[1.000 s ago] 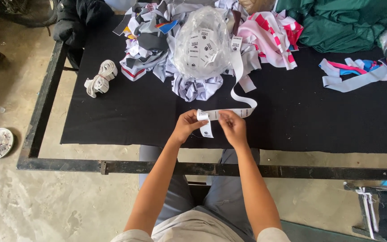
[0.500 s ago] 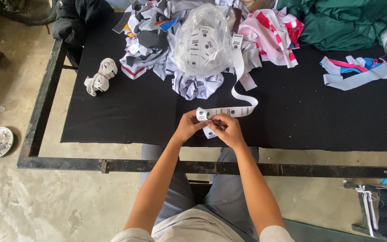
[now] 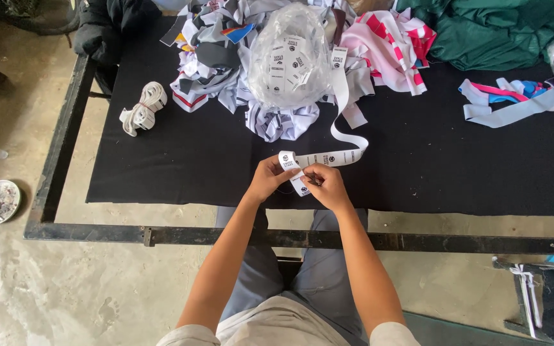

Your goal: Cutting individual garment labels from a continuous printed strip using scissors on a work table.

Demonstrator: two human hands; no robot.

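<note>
A long white label ribbon [image 3: 331, 157] with dark printed marks lies on the black table top [image 3: 193, 160] at the near centre. Its near end is pinched between the left hand [image 3: 269, 176] and the right hand [image 3: 325, 186]. The ribbon runs far to a clear plastic bag [image 3: 286, 54], rounded and filled with more white printed labels, standing at the far centre.

Black cloth-covered table [image 3: 181, 160] w/ dark metal frame. On it: white strap bundle [image 3: 142, 107] upper left, fabric scrap pile [image 3: 209, 57] top center, clear bag of labels [image 3: 288, 57], green cloth [image 3: 495, 35] upper right, label ribbon [image 3: 341, 138] center.
</note>
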